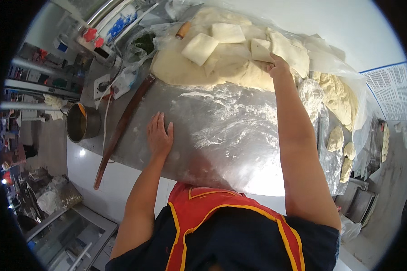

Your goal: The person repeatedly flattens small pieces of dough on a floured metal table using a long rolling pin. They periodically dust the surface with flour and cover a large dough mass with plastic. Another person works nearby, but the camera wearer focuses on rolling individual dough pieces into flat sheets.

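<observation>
My left hand (pixel 160 133) lies flat on the floured metal worktop (pixel 186 135), thumb spread from the fingers and nothing in it. At the back right, my right hand (pixel 279 67) reaches to a pale square dough piece (pixel 260 50) and touches its edge with an extended index finger; the other fingers are curled, and I cannot tell whether they grip the dough. Beside it is a folded dough slab (pixel 289 50). Two more flat dough pieces, one left (pixel 200 49) and one behind (pixel 228 33), rest on a large dough sheet (pixel 183 71) partly under clear plastic.
A long dark wooden rolling pin (pixel 125 125) slants over the front left edge. Left of it are a metal pot (pixel 94 122), a white cord (pixel 105 125) and a power socket (pixel 102 86). On the right sit a rough dough mass (pixel 337 98) and several small dough lumps (pixel 335 139).
</observation>
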The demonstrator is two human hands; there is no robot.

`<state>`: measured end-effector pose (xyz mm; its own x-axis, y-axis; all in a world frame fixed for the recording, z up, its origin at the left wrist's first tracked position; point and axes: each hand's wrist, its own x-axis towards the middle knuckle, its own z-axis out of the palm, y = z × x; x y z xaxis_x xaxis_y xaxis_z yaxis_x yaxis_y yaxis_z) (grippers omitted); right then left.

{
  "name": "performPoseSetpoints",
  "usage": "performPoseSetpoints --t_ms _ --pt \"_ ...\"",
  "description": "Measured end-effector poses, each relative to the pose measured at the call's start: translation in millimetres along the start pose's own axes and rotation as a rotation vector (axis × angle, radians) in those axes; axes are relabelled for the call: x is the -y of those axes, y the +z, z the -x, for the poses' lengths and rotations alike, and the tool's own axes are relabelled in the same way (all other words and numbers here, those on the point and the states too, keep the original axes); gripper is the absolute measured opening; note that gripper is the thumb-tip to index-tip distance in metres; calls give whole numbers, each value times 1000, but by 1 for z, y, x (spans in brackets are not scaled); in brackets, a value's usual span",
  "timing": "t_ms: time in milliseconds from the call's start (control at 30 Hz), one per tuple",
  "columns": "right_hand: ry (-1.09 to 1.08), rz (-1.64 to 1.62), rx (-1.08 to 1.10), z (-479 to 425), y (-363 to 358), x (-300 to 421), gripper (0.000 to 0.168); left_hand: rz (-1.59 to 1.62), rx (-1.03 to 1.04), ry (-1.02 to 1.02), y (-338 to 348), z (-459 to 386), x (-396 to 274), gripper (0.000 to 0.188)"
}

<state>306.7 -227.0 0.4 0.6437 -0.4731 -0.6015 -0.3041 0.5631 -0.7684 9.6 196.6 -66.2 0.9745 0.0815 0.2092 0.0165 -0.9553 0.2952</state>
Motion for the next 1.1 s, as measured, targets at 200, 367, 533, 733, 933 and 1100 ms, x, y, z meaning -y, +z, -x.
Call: performPoseSetpoints --t_ms 200,367,533,733,933,1100 --pt "-243 -40 63 38 3 -6 38 -2 -22 4 2 0 -3 49" --pt "-304 -153 298 117 -31 -29 31 -35 -31 7 4 1 3 48" --pt "-60 216 280 161 -149 -124 35 37 -38 7 6 0 0 48" --pt "-529 1190 273 207 -183 -121 36 36 -87 33 6 5 4 47" --pt "-1073 1216 447 175 -155 -152 41 229 -19 234 8 -7 -48 45" --pt "-1077 1175 579 189 -149 -205 48 456 127 424 7 -7 -124 48"
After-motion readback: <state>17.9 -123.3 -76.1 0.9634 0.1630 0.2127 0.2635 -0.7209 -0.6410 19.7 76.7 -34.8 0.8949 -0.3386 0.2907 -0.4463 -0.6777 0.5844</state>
